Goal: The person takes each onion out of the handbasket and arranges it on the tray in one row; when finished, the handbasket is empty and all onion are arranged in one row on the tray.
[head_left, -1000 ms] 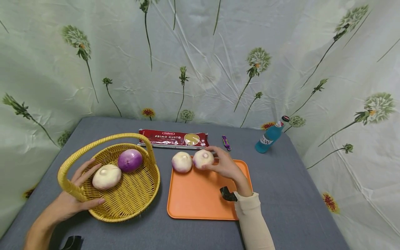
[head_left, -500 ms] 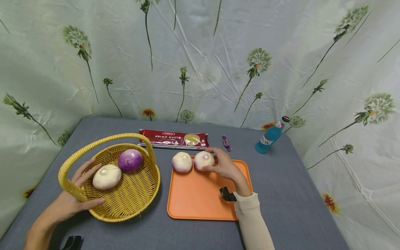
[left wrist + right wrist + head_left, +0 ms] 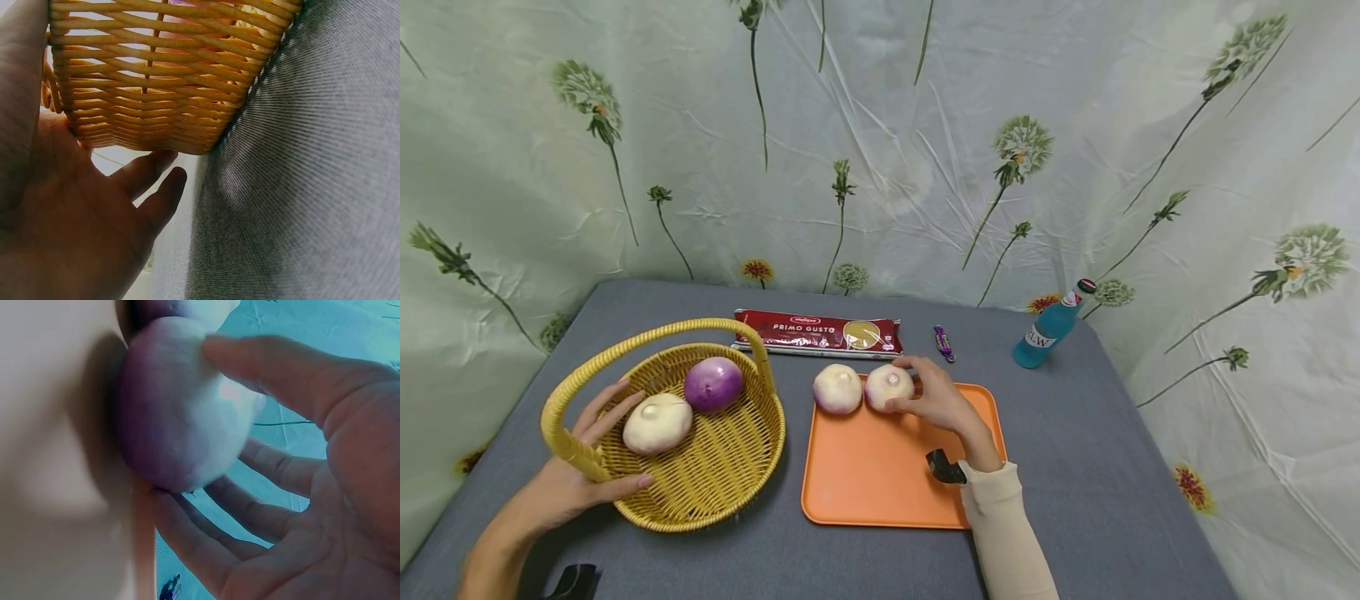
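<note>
My left hand (image 3: 568, 479) holds the near left rim of a yellow wicker basket (image 3: 730, 483), below its arched handle; in the left wrist view two fingers show outside the woven wall. Inside the basket lie a turnip (image 3: 657, 425) with its pale side up and another turnip (image 3: 713, 385) with its purple side up. My right hand (image 3: 943, 400) pinches a white and purple turnip (image 3: 181, 406) between thumb and fingers, at the far edge of an orange tray (image 3: 880, 483). Just left of it on the tray sits another turnip (image 3: 838, 389), close beside it.
A red pasta packet (image 3: 816, 333) lies behind the tray and basket. A purple wrapped candy (image 3: 944, 343) is behind my right hand. Farther right stands a blue bottle (image 3: 1047, 332). Floral curtain (image 3: 880, 150) backs the grey table (image 3: 1075, 500).
The turnip in my right hand has shifted very slightly right, away from its neighbour. My left hand and the basket keep their place.
</note>
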Motion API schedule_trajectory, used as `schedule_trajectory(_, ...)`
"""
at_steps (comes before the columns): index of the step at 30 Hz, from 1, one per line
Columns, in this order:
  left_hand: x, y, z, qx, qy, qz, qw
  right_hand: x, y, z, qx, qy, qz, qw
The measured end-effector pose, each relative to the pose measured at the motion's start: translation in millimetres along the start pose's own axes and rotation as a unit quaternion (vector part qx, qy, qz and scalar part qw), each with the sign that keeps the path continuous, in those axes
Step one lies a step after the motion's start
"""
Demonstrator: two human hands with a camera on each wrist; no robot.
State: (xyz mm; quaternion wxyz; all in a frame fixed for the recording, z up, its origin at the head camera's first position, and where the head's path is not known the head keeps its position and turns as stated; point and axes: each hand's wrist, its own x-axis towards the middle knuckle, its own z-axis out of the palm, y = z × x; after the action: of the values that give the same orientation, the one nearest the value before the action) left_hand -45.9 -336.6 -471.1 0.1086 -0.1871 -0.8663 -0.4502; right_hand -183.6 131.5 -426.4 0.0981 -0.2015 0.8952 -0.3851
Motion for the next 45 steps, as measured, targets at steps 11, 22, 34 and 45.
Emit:
schedule_trajectory(11, 0.4, 0.9, -0.1, 0.005, 0.001, 0.001, 1.0, 0.0, -0.6, -0.2, 0.002, 0.002, 0.003, 1.0)
schedule_trajectory(22, -0.1, 0.9, 0.1, 0.003, 0.002, 0.001, 1.0, 0.3, 1.1, 0.1, -0.007, -0.004, 0.004, 1.0)
schedule_trajectory(34, -0.9, 1.7, -0.2, 0.003, 0.003, -0.001, 1.0, -0.7, -0.4, -2.6, -0.009, -0.003, 0.002, 1.0)
schedule_trajectory(45, -0.1, 1.8, -0.1, -0.006, 0.002, 0.004, 1.0, -4.9, -11.4, -7.3, -0.037, 0.029, -0.026, 0.9986)
